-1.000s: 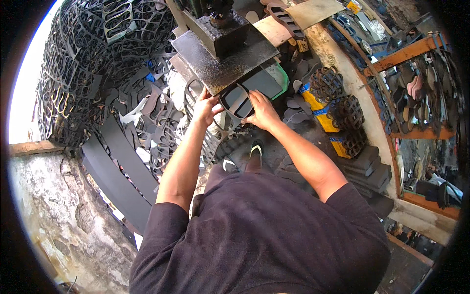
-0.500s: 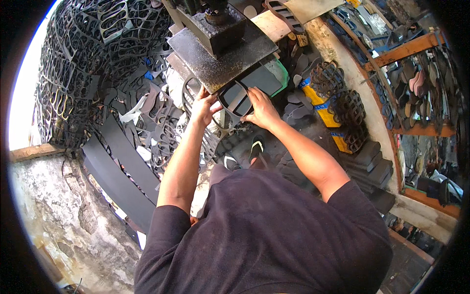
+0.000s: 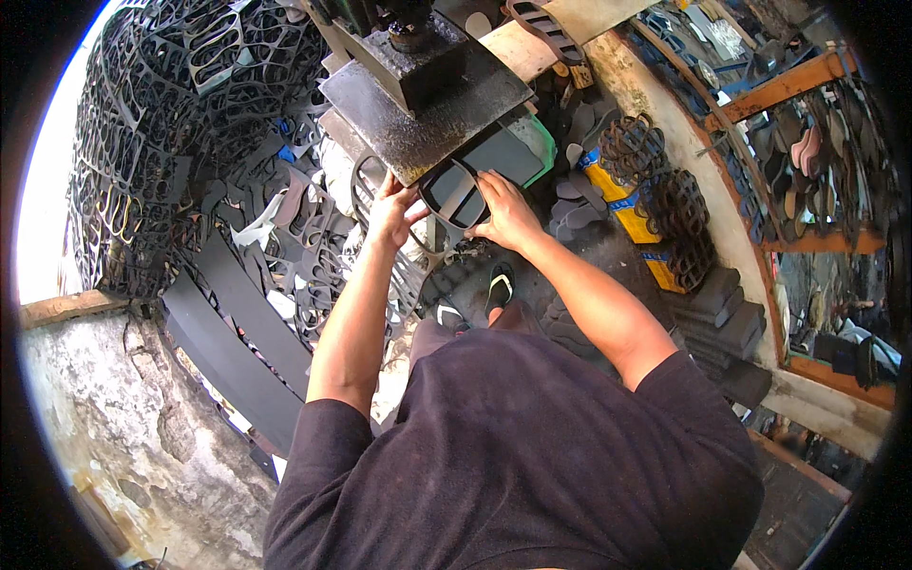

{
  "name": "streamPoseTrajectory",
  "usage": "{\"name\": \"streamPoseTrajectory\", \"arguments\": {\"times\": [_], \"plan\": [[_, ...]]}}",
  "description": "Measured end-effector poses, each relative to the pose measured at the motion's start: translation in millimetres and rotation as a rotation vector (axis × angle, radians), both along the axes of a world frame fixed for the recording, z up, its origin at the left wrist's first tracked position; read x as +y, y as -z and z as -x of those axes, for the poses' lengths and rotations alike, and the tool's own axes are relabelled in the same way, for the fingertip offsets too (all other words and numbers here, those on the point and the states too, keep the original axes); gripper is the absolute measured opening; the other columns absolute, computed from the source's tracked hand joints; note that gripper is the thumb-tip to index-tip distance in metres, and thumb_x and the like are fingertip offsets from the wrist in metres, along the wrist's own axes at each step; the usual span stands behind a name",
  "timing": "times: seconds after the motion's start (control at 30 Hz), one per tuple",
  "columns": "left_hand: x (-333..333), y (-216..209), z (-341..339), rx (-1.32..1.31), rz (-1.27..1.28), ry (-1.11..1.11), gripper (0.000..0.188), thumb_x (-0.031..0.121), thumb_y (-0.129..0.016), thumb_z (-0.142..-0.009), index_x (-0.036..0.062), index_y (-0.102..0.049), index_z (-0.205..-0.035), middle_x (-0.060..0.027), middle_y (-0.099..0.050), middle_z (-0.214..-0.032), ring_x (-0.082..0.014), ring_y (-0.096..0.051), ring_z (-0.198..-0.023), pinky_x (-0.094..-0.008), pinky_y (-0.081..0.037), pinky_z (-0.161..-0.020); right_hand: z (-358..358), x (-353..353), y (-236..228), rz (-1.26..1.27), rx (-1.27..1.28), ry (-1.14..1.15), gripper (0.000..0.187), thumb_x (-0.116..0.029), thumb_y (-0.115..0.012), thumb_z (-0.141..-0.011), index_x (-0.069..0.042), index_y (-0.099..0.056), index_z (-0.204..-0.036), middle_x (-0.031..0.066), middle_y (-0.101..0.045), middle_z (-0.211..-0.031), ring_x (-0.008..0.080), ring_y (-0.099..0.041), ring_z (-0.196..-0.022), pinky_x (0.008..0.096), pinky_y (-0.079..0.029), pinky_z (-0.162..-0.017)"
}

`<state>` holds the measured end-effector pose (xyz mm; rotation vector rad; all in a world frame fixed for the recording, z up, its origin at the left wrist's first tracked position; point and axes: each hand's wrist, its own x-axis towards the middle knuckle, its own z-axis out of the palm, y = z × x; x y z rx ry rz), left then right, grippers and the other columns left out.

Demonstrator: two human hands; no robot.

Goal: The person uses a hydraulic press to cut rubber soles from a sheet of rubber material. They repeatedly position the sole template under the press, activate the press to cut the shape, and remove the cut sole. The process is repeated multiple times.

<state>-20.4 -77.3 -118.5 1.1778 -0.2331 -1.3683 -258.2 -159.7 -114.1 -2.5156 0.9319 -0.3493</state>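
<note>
Head view. The metal press plate served as the reference point for all positions. An oval cutting die, dark-rimmed with crossbars, was located just off the near edge of the press plate, between the two hands. The right hand was placed at the right side of the cutting die, partly closed on it: the fingers lay along the right rim and the thumb reached to the near end. The left hand was positioned just left of the cutting die, below the near corner of the press plate, with the fingers directed toward that corner and the thumb spread away from them. Whether the left hand gripped anything could not be determined.

A dark grey sheet extended from the near right edge of the press plate, above a green-edged board. A looped offcut hung left of the press plate's near corner, close to the left hand. Farther left of the press plate stood a large heap of perforated offcuts. To its near left, long dark strips lay side by side. Well to its right, dark looped pieces rested on yellow-and-blue boxes. Beyond its right edge, a second slotted piece sat on a pale board.
</note>
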Motion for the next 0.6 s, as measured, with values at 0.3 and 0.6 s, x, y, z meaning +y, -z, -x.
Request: {"name": "streamPoseTrajectory", "arguments": {"times": [0.3,0.6], "plan": [[2,-6,2,-0.034,0.007,0.007,0.071,0.006,-0.057,-0.099,0.0246,-0.031,-0.162,-0.0088,-0.054,-0.151,-0.0318,-0.054,-0.137,-0.0609,-0.045,-0.106,1,1,7,-0.068,-0.075,0.011,0.102,-0.028,-0.094,-0.064,0.005,-0.044,-0.147,0.0205,-0.045,-0.154,0.0371,-0.038,-0.147,0.0439,-0.034,-0.122],[-2,0,0,-0.013,0.019,-0.005,0.075,0.000,-0.054,-0.097,0.0277,-0.031,-0.162,-0.0098,-0.058,-0.147,-0.0303,-0.059,-0.131,-0.0619,-0.047,-0.105,1,1,5,-0.101,-0.066,0.019,0.103,-0.024,-0.092,-0.066,0.005,-0.041,-0.150,0.0213,-0.041,-0.157,0.0371,-0.035,-0.150,0.0423,-0.032,-0.124]]}}
